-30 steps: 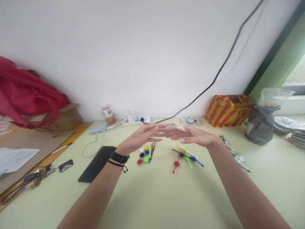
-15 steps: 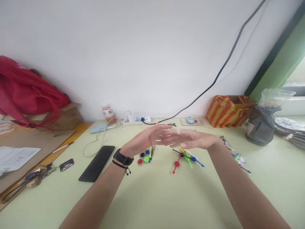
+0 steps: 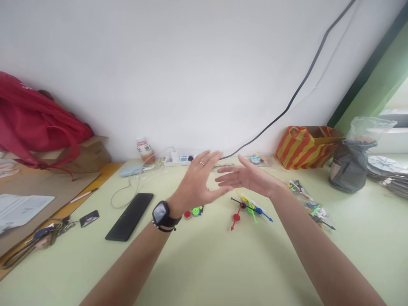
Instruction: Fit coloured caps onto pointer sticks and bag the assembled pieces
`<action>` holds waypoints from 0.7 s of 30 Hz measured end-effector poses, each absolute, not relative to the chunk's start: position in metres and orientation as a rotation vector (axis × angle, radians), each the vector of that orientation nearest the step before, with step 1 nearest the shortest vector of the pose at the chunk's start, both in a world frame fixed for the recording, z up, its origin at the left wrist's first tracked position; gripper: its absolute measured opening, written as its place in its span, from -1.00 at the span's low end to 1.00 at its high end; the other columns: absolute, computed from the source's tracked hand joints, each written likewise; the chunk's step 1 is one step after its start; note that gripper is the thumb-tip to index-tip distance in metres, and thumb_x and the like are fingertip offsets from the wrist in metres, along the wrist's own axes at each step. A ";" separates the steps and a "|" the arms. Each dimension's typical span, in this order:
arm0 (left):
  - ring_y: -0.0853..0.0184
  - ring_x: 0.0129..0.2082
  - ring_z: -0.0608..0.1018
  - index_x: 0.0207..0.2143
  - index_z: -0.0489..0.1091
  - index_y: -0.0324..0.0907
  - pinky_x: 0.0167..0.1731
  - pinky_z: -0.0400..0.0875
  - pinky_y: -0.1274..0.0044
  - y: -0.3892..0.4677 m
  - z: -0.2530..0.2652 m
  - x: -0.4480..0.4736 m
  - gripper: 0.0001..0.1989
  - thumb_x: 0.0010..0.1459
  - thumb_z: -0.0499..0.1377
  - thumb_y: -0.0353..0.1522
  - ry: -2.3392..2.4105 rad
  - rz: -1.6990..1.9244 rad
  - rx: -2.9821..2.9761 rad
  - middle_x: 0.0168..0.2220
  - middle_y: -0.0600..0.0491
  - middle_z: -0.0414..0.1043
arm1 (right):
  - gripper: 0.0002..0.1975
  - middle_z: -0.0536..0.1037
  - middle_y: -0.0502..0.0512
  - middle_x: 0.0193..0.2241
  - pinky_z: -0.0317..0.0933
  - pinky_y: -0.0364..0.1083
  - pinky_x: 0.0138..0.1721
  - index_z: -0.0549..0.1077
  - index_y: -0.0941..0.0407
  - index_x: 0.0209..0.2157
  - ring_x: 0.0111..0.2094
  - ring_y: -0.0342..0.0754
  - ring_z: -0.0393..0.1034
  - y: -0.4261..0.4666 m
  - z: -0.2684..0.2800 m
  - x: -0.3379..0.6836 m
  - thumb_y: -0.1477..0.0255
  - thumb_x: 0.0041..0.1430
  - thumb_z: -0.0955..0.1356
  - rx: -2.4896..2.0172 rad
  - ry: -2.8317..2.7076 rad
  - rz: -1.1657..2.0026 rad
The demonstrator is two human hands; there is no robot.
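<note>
My left hand [image 3: 199, 180], with a black smartwatch [image 3: 162, 213] on its wrist, is raised over the table with fingers spread and nothing in it. Facing it, palm inward, my right hand [image 3: 250, 177] is open too, its fingertips close to the left hand. Beneath the left hand lie small round plastic pieces, among them a red disc [image 3: 187, 214] and a green disc [image 3: 195, 211]; part of this group is hidden. Below the right hand rest several plastic arrow spinners: a red one [image 3: 236, 217], a blue one [image 3: 259, 211] and a green one [image 3: 254, 216], with black and yellow beside them.
A black flat case [image 3: 130, 216], a photo card [image 3: 89, 218] and keys [image 3: 52, 233] lie at left. Behind stand a bottle [image 3: 145, 151] and a power strip [image 3: 178, 160]. At right are small plastic packets [image 3: 314, 208], a striped bag [image 3: 306, 146] and a grey bag [image 3: 349, 165].
My hands have turned from overlapping, flattened palms to facing each other with fingers spread. The left hand now covers more of the discs. The spinners have stayed in place.
</note>
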State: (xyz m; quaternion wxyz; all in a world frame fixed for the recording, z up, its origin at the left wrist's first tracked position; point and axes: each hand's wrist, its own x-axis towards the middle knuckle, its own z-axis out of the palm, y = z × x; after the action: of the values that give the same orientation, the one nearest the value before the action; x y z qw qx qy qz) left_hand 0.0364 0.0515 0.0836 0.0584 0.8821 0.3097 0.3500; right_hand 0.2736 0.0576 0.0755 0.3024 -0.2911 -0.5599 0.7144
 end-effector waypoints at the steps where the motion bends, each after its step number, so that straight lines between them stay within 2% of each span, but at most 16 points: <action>1: -0.13 0.44 0.04 0.41 0.09 -0.14 0.40 -0.08 0.11 0.048 0.081 0.041 -0.08 0.15 0.30 0.05 0.912 1.007 2.789 0.42 -0.16 0.11 | -0.16 0.58 0.30 0.11 0.15 0.19 0.29 0.51 0.12 0.12 0.19 0.21 0.42 0.057 0.075 0.269 -0.24 0.31 0.06 -0.761 -1.465 1.926; 3: -0.20 0.43 0.00 0.44 0.02 -0.16 0.39 -0.11 0.05 0.043 0.074 0.050 0.04 0.06 0.34 0.07 0.904 0.915 2.925 0.43 -0.18 0.08 | -0.10 0.58 0.31 0.10 0.18 0.18 0.28 0.55 0.16 0.05 0.19 0.21 0.41 0.055 0.074 0.261 -0.28 0.29 0.03 -0.731 -1.437 1.980; 5: -0.24 0.40 0.07 0.43 0.01 -0.17 0.37 -0.14 -0.01 0.041 0.067 0.055 0.06 0.02 0.36 0.05 0.930 0.861 2.997 0.39 -0.21 0.13 | -0.10 0.58 0.29 0.10 0.20 0.16 0.26 0.57 0.15 0.03 0.19 0.19 0.41 0.053 0.074 0.254 -0.28 0.28 0.02 -0.707 -1.416 1.998; 7: -0.25 0.35 0.16 0.41 0.03 -0.17 0.36 -0.14 -0.03 0.040 0.061 0.057 0.01 0.03 0.37 -0.04 0.993 0.825 3.038 0.34 -0.23 0.20 | -0.14 0.58 0.25 0.09 0.21 0.15 0.25 0.57 0.12 0.02 0.18 0.18 0.40 0.051 0.074 0.250 -0.27 0.29 0.05 -0.704 -1.414 1.990; 10: -0.20 0.26 0.27 0.40 0.03 -0.20 0.31 -0.03 0.03 0.042 0.059 0.056 -0.09 0.07 0.33 -0.26 1.125 0.794 3.051 0.27 -0.23 0.27 | -0.23 0.59 0.23 0.08 0.21 0.13 0.27 0.60 0.12 -0.02 0.17 0.16 0.41 0.051 0.077 0.251 -0.21 0.32 0.13 -0.715 -1.464 1.965; 13: -0.16 0.20 0.32 0.41 0.01 -0.20 0.25 0.08 0.08 0.046 0.059 0.051 -0.10 0.07 0.29 -0.33 1.218 0.786 3.015 0.23 -0.23 0.29 | -0.35 0.61 0.23 0.05 0.22 0.12 0.28 0.62 0.12 -0.05 0.16 0.15 0.43 0.051 0.082 0.261 -0.13 0.34 0.22 -0.756 -1.516 1.896; 17: -0.15 0.19 0.33 0.42 -0.01 -0.16 0.20 0.15 0.11 0.059 0.057 0.037 -0.08 0.07 0.30 -0.28 1.218 0.786 2.927 0.23 -0.22 0.29 | -0.53 0.63 0.22 -0.02 0.34 0.10 0.15 0.60 0.09 -0.07 0.04 0.13 0.50 0.051 0.090 0.280 -0.01 0.32 0.33 -0.950 -1.564 1.528; 21: -0.05 0.10 0.42 0.43 -0.02 -0.09 0.14 0.25 0.19 0.076 0.055 0.016 -0.12 0.17 0.28 -0.14 1.158 0.772 2.702 0.16 -0.17 0.35 | -0.66 0.63 0.18 -0.15 0.38 -0.01 -0.16 0.52 0.09 -0.20 -0.18 0.04 0.51 0.062 0.079 0.302 0.11 0.34 0.32 -1.386 -1.786 0.907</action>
State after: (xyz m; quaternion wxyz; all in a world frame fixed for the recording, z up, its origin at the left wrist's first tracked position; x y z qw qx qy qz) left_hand 0.0160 0.0765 0.0553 0.0512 0.8879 0.3804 0.2536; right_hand 0.3022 0.0622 0.0795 0.3454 -0.5339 -0.6881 0.3495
